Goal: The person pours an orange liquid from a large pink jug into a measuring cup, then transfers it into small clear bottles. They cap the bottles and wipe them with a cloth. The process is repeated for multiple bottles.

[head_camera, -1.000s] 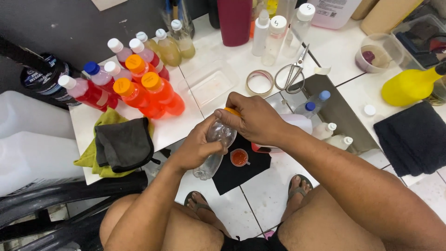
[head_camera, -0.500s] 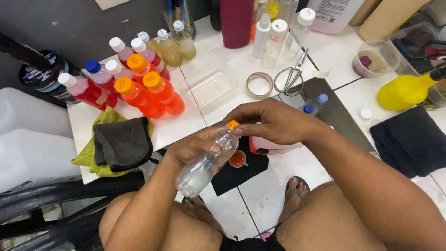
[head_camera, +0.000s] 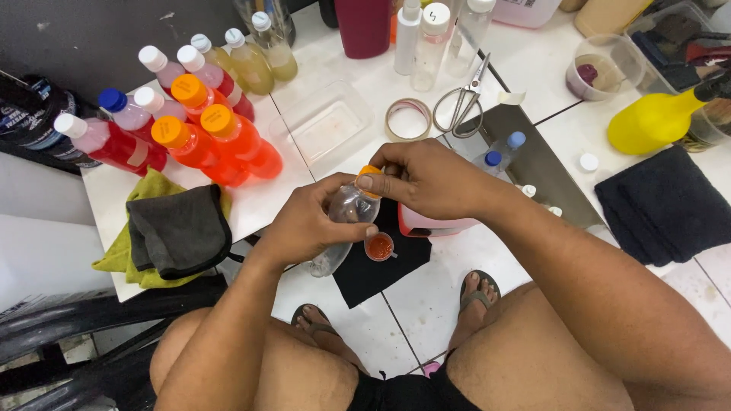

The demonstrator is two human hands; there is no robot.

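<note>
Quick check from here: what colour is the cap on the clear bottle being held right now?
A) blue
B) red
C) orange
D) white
C: the right hand has its fingers on an orange cap at the top of the clear bottle, which the left hand grips around the body.

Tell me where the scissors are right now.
In the head view the scissors lie on the white table top, upper middle, just right of the tape roll and in front of the clear bottles.
</note>
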